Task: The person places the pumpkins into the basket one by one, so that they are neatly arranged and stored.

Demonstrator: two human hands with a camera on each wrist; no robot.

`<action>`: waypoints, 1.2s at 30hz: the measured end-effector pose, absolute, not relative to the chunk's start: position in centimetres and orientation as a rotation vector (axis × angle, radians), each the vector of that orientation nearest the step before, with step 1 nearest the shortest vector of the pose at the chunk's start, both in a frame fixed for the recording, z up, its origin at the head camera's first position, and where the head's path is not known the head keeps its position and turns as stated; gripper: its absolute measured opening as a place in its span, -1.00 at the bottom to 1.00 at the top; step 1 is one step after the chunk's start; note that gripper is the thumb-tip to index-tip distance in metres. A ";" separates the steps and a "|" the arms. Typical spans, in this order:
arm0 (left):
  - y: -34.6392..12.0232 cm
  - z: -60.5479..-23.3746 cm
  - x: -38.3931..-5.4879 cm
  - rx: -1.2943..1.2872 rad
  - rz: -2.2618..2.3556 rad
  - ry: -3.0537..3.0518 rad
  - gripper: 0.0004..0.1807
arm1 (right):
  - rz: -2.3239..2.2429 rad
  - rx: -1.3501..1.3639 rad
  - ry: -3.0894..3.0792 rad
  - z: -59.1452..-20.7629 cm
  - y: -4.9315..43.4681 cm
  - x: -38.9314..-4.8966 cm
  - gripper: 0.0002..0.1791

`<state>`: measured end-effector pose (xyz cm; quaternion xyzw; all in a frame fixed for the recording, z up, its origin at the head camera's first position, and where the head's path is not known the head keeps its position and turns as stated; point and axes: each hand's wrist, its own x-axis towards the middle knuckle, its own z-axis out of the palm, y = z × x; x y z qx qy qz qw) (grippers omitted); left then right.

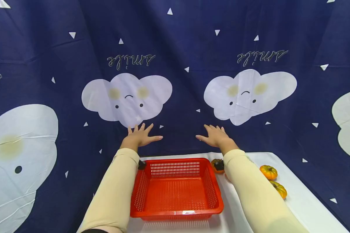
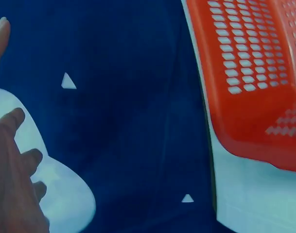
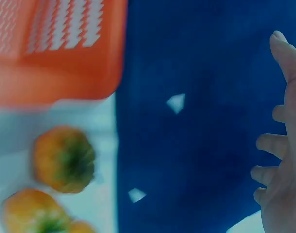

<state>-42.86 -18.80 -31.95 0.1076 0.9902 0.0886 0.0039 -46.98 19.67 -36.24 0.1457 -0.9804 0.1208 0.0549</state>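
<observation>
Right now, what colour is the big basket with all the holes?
The basket is bright red; it shows best in the head view.

Navy curtain (image 1: 182, 42) hanging behind a white bench (image 1: 304, 207), two pale clouds (image 1: 126, 113) printed side by side with upside-down faces (image 1: 129, 96) and yellowish cheeks (image 1: 114, 94), inverted "smile" lettering (image 1: 131, 60) above each, part-clouds (image 1: 32, 136) cut off at the left and right edges, small white triangles (image 1: 170, 12) scattered between

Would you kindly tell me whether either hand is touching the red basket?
No, the head view shows the left hand and right hand both held beyond the red basket, clear of it.
</observation>
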 end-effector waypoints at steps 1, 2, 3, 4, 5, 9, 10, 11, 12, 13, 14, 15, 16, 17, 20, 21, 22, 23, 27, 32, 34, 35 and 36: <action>-19.5 -32.4 -42.7 0.343 0.323 3.083 0.19 | 0.395 0.432 -2.980 -37.1 20.5 -47.0 0.05; -20.3 -33.0 -42.6 0.345 0.370 3.066 0.19 | 0.426 0.418 -2.990 -38.1 21.3 -46.9 0.04; -21.1 -33.6 -42.4 0.337 0.425 3.045 0.19 | 0.458 0.401 -3.007 -39.0 22.1 -46.7 0.03; -22.0 -34.2 -42.1 0.331 0.492 3.020 0.19 | 0.474 0.390 -3.023 -40.0 22.9 -46.6 0.02; -22.9 -34.8 -41.8 0.322 0.569 2.987 0.20 | 0.490 0.375 -3.044 -40.9 23.7 -46.5 0.03; -26.0 -37.5 -40.3 0.271 0.881 2.833 0.17 | 0.588 0.326 -3.126 -44.2 26.1 -45.8 0.05; -26.6 -38.2 -39.9 0.270 0.954 2.788 0.16 | 0.601 0.325 -3.133 -44.9 26.5 -45.7 0.07; -27.1 -39.0 -39.6 0.268 1.022 2.750 0.15 | 0.617 0.330 -3.138 -45.5 26.9 -45.6 0.08; -27.5 -39.7 -39.2 0.266 1.080 2.720 0.14 | 0.642 0.328 -3.139 -46.1 27.1 -45.5 0.08; -27.7 -40.5 -38.8 0.264 1.142 2.690 0.12 | 0.642 0.340 -3.133 -46.6 27.4 -45.5 0.09; -27.9 -41.2 -38.5 0.267 1.195 2.664 0.09 | 0.634 0.360 -3.124 -47.0 27.5 -45.4 0.10; -28.0 -42.0 -38.2 0.268 1.244 2.647 0.07 | 0.631 0.383 -3.111 -47.4 27.6 -45.4 0.10; -28.1 -42.8 -37.8 0.277 1.293 2.627 0.04 | 0.630 0.388 -3.105 -47.7 27.7 -45.4 0.10; -28.1 -43.7 -37.5 0.277 1.345 2.608 0.01 | 0.626 0.402 -3.095 -48.0 27.7 -45.3 0.09; -27.8 -46.1 -36.4 0.276 1.534 2.504 -0.09 | 0.585 0.419 -3.075 -48.8 27.6 -45.4 0.06; -27.6 -46.8 -36.0 0.266 1.610 2.453 -0.11 | 0.572 0.415 -3.072 -49.1 27.6 -45.4 0.03; -27.4 -47.5 -35.7 0.267 1.673 2.404 -0.13 | 0.558 0.412 -3.071 -49.4 27.5 -45.5 -0.01; -27.2 -48.2 -35.3 0.266 1.731 2.357 -0.15 | 0.560 0.406 -3.067 -49.6 27.4 -45.5 -0.04; -26.4 -50.2 -34.3 0.288 1.890 2.224 -0.18 | 0.581 0.389 -3.036 -50.3 27.1 -45.5 -0.17; -25.6 -51.7 -33.7 0.331 1.991 2.140 -0.22 | 0.655 0.380 -2.962 -50.4 27.1 -45.5 -0.18; -25.4 -52.1 -33.5 0.318 2.025 2.117 -0.23 | 0.709 0.355 -2.931 -50.4 27.1 -45.5 -0.15; -25.3 -52.4 -33.4 0.306 2.037 2.113 -0.24 | 0.733 0.337 -2.916 -50.3 27.1 -45.6 -0.13; -25.2 -52.6 -33.2 0.292 2.047 2.120 -0.24 | 0.760 0.327 -2.896 -50.2 27.2 -45.6 -0.11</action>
